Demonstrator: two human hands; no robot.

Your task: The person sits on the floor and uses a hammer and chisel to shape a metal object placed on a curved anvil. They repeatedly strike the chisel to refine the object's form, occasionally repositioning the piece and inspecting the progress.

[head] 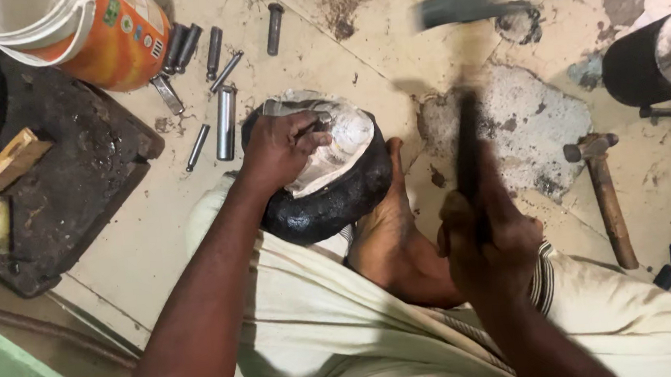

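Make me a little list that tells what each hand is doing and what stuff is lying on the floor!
Place: person sitting on a cracked floor
Left hand: holds a small tool against a pale metal piece
Under it: a round black block, with a bare foot pressed beside it
Right hand: grips a hammer, blurred, head raised
Nearby left: steel punches, orange and white bucket, dark slab
Nearby right: second hammer, dark cylinder
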